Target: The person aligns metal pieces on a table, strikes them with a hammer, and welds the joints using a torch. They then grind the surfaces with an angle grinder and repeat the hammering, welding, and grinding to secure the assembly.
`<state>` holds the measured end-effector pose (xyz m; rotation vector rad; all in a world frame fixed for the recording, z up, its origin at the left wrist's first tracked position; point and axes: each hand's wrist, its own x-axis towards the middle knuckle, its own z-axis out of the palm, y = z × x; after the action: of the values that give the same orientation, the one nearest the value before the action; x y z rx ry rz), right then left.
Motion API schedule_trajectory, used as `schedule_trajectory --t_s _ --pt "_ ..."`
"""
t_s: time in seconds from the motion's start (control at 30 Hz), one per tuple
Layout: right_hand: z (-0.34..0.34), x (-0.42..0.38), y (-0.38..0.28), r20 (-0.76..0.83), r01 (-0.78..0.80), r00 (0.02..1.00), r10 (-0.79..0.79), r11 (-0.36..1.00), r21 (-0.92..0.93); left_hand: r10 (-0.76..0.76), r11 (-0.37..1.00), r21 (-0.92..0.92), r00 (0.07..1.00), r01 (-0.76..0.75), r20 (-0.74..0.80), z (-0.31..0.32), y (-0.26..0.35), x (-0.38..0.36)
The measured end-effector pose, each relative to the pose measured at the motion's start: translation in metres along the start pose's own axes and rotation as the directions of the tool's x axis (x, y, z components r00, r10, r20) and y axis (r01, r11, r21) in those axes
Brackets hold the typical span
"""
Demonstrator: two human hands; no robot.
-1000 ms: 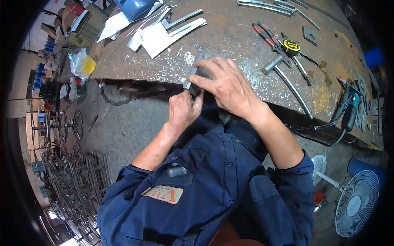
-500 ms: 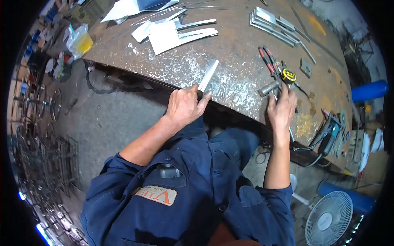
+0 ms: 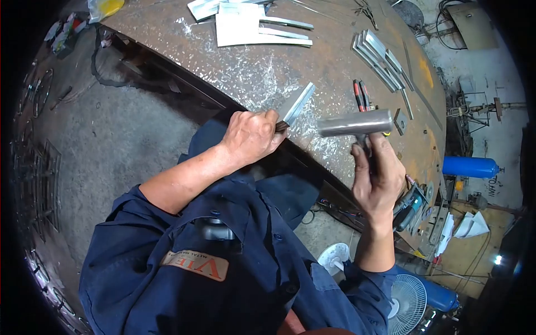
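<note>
My left hand (image 3: 254,134) is closed round the near end of a narrow metal strip (image 3: 298,104) at the table's front edge; the strip's far end points up and to the right. In my right hand (image 3: 381,173) is a hammer with a cylindrical steel head (image 3: 356,123), raised over the table, its short visible handle between thumb and fingers. Behind the hammer head, red-handled pliers (image 3: 362,94) lie on the table, and the tape measure is mostly hidden.
The brown metal table (image 3: 167,33) carries white sheet pieces (image 3: 237,25), stacked metal strips (image 3: 377,58), a square plate (image 3: 400,121) and a teal grinder (image 3: 412,211). A blue cylinder (image 3: 472,167) and a fan (image 3: 407,298) stand at the right.
My right hand has picked up the hammer from beside the pliers and lifted it leftward. My left hand now wraps the strip's near end. The camera view has shifted.
</note>
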<state>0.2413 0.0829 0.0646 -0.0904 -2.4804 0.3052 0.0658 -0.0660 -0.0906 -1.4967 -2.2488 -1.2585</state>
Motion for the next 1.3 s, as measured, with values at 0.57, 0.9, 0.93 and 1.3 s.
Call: schedule_trajectory --t_s 0.57,0.9,0.93,1.3 --pt "0.035 0.006 -0.007 0.063 0.077 0.995 -0.079 0.996 0.038 0.027 0.995 -0.093 0.999 -0.025 0.018 0.002 -0.006 -0.002" --pt "0.038 0.005 -0.01 -0.244 0.139 0.962 -0.121 0.988 0.06 0.101 0.992 -0.077 0.995 -0.102 -0.019 0.007 -0.009 -0.003" --pt "0.026 0.014 -0.02 0.226 -0.011 0.974 0.02 0.999 -0.039 0.109 0.991 -0.076 0.994 -0.11 -0.02 0.007 -0.009 -0.001" --pt "0.031 0.009 -0.014 0.118 -0.038 0.992 0.045 0.997 -0.063 0.032 0.997 -0.066 0.997 -0.027 0.074 -0.001 -0.003 0.0"
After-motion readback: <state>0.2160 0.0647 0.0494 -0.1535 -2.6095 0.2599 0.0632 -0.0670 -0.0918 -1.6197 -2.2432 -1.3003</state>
